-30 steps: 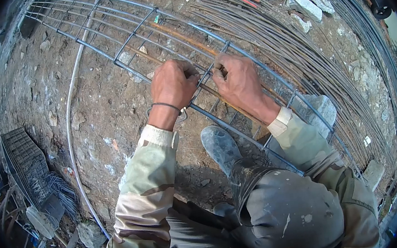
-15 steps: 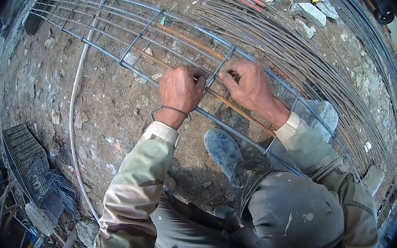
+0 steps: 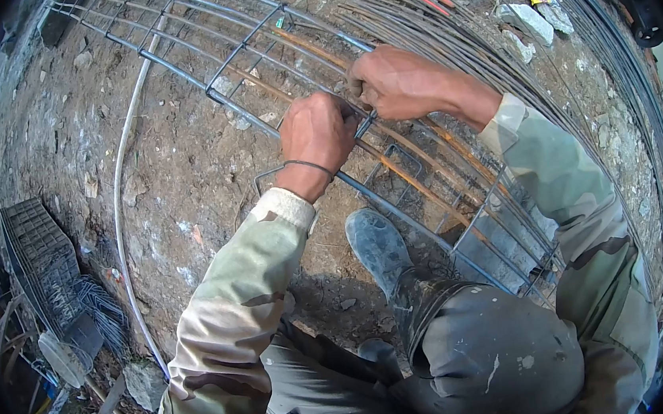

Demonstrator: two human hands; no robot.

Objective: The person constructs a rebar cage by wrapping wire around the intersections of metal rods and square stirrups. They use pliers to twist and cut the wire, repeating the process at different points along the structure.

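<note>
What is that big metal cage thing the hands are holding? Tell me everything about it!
The rebar cage is a long frame of thin steel bars, grey with some rusty orange ones, crossed by bent rectangular loops. It lies on its side across the bare dirt ground, running from upper left to lower right. The left hand and right hand both grip it at one crossing. A boot rests beside its lower edge.

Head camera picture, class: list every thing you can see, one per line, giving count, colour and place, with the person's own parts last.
rebar cage: one, grey and rust, lying across the ground under both hands
loose rods: many, grey, piled right of the cage
white pipe: one, curved, on the dirt left
crate: one, dark, far left
stones: several, pale, top right
boot: one, dusty grey, beside the cage
left hand: gripping a cage bar, dark band on wrist
right hand: closed at the same crossing
</note>
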